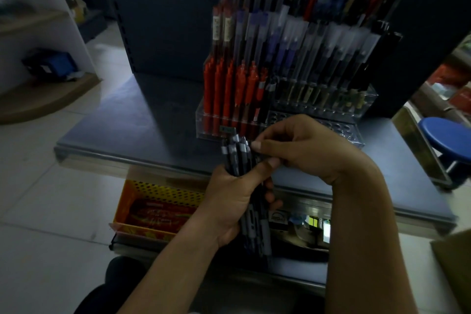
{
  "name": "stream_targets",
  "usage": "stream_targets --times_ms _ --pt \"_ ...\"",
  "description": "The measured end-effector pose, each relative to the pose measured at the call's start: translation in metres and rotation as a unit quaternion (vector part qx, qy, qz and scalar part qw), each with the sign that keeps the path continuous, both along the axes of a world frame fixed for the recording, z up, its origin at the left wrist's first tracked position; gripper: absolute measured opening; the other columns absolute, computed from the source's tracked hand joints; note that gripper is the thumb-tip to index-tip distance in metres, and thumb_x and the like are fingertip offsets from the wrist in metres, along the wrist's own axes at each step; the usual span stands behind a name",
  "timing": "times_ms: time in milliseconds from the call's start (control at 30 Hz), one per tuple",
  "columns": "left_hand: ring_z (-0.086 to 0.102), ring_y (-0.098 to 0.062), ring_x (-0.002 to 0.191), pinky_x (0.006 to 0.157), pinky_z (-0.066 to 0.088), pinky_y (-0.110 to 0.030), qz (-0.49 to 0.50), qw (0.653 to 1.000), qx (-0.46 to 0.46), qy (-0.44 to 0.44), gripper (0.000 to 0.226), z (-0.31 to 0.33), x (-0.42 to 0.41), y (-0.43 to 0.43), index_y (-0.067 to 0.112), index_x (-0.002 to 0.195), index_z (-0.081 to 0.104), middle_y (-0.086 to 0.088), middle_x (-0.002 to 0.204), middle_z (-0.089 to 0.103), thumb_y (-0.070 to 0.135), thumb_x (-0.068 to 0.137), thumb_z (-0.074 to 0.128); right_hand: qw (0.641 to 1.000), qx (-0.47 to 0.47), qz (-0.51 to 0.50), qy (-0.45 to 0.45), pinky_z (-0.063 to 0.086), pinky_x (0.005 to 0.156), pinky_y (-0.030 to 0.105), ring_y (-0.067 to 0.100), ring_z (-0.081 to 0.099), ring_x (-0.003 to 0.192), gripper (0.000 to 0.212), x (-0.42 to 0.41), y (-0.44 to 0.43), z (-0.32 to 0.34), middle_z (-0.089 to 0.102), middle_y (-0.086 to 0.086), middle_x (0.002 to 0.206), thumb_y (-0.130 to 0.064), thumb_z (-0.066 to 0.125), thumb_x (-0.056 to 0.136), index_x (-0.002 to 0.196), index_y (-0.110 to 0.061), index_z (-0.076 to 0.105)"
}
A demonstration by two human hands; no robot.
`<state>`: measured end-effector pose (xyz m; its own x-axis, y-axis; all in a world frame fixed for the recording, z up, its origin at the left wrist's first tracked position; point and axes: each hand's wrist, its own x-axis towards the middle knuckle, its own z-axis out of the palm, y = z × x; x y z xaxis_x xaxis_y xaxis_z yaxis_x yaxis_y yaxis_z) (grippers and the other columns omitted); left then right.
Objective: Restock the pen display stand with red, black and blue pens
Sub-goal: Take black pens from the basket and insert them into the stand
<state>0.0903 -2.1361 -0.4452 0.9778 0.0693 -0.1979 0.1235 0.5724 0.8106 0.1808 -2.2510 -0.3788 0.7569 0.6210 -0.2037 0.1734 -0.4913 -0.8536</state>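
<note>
Fingers [257, 146] of the right hand [305, 150] are curled, thumb and forefinger pinching the top end of a single pen [251, 154] at the right edge of the bundle of dark pens [237, 154]. Left hand [229, 199] is wrapped round the middle of that bundle, its fingers [270, 196] closed on the far side. Barrels dark with grey grips; blue or black cannot be told in this light. Long axis of the bundle runs nearly upright, upper ends leaning away from the person toward the pen display stand [353, 136], which sits on the grey base shelf [140, 122] just beyond both hands. Red pens [229, 89] fill the stand's front-left section. Empty holes [331, 126] in the front row lie beyond and to the right of the bundle, just behind the right hand, so that hand is the nearer one. Judgement: the step in hand is drawing one pen free; it would then need to go forward and right, held upright, into a hole. Writing: pale labels on the two red pens of the upper tier and a small tag [226, 129] on the stand's front wall, none legible. Below the shelf a yellow perforated basket [158, 194] holds a red packet with unreadable print. Blue stool [448, 135] at far right.
</note>
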Motion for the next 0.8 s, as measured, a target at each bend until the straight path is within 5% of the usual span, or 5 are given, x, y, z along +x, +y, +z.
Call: stream_targets --times_ms 267,667,800 --pt "0.051 -0.016 0.048 0.049 0.05 -0.028 0.011 1.0 0.012 0.0 0.013 -0.0001 -0.0014 -0.0016 0.004 0.091 0.065 -0.004 0.058 0.053 0.015 0.087 0.07 1.0 -0.001 -0.008 0.008 0.043 0.056 0.023 0.013 0.052 0.063 0.02 0.0008 -0.0014 -0.0018 0.062 0.001 0.065 -0.035 0.072 0.086 0.084 -0.016 0.078" --pt "0.054 -0.015 0.049 0.05 0.052 -0.028 0.012 1.0 0.021 -0.003 0.018 0.0002 -0.0018 0.0011 0.012 0.077 0.069 -0.005 0.06 0.056 0.027 0.07 0.076 0.999 -0.012 -0.032 0.026 0.036 0.054 0.028 0.02 0.043 0.061 0.024 0.0029 0.0001 -0.0038 0.053 0.011 0.067 -0.03 0.071 0.091 0.08 -0.009 0.076" --pt "0.054 -0.017 0.049 0.051 0.052 -0.029 0.001 1.0 0.027 -0.001 0.02 -0.0005 -0.003 0.0 0.011 0.077 0.068 -0.006 0.06 0.057 0.029 0.072 0.077 0.994 0.021 -0.105 -0.005 0.036 0.05 0.024 0.011 0.043 0.052 0.028 0.0051 -0.0004 -0.0036 0.048 0.004 0.061 -0.033 0.067 0.094 0.074 -0.013 0.071"
